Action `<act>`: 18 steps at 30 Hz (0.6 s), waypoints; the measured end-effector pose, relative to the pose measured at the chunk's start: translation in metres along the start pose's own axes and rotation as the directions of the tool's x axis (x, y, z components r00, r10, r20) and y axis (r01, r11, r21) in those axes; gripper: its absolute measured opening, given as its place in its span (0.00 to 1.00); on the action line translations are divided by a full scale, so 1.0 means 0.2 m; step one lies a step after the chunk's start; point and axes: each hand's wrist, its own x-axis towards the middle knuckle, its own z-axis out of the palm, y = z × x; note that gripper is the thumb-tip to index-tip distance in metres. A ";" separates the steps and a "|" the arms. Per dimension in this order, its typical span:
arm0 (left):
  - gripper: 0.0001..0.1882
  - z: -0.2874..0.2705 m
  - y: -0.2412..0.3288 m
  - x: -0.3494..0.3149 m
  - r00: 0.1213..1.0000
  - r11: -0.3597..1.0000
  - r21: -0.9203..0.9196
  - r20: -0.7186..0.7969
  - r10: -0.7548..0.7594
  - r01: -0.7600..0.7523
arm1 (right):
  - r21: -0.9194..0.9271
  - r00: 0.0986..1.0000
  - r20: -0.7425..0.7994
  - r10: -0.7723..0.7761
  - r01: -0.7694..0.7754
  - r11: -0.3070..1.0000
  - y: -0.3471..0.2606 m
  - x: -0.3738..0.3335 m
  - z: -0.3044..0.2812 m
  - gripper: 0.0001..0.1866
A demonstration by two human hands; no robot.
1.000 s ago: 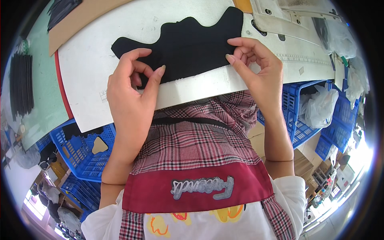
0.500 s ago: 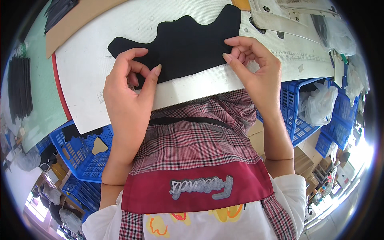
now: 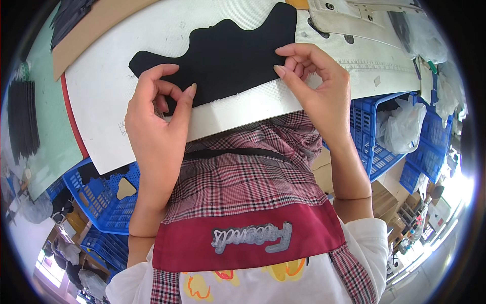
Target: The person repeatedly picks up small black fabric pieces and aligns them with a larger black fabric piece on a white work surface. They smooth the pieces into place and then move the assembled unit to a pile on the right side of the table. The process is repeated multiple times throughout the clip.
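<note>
A black fabric piece with a wavy, lobed far edge and a fairly straight near edge lies flat on the white worktop. At its lower left end is my left hand, fingers curled about the edge and the thumb lying on the cloth. My right hand is at the right edge, thumb and forefinger close together on the fabric. The curled fingers partly hide both side edges, so how firmly each hand grips is hard to see.
Across the far right sits a pale machine arm or plate. Blue crates stand below the worktop, one at the left and one at the right with a plastic bag. Dark strips are stacked on a green surface; brown board lies beyond.
The whole view has shifted slightly. Both hands and the black fabric piece keep nearly the same places relative to each other and the worktop.
</note>
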 end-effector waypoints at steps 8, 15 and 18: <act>0.16 0.01 -0.01 -0.02 1.000 1.000 -0.008 0.003 -0.008 0.008 | -0.047 1.000 0.010 0.002 -0.001 0.999 -0.01 0.01 0.00 0.10; 0.19 0.04 -0.03 0.00 0.935 0.908 0.264 -0.051 0.350 -0.325 | -0.155 0.995 0.043 -0.090 0.096 0.983 0.00 0.01 0.00 0.09; 0.39 0.16 0.12 -0.03 0.806 0.738 0.325 0.267 0.528 -0.591 | -0.175 0.994 0.059 -0.091 0.100 0.979 -0.02 0.01 0.01 0.09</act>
